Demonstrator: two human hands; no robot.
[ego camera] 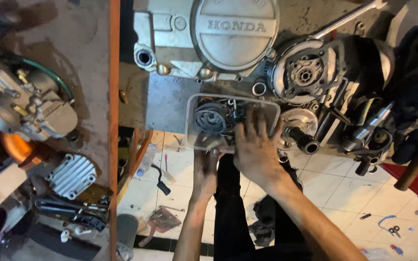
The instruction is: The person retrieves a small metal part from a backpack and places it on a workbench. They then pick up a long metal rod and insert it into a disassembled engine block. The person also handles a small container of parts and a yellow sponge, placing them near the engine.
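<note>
A clear plastic tub full of small dark engine parts sits at the near edge of the metal bench. My left hand grips the tub's near rim from below. My right hand lies palm down over the tub's right side, fingers spread among the parts inside. A round grey gear-like part rests in the tub's left half. What my right fingers touch is hidden beneath them.
A silver engine side cover lies beyond the tub, with a clutch assembly, a ring, a wrench and shafts to the right. An orange-edged bench at left carries a carburettor and a finned cover. White tiled floor lies below.
</note>
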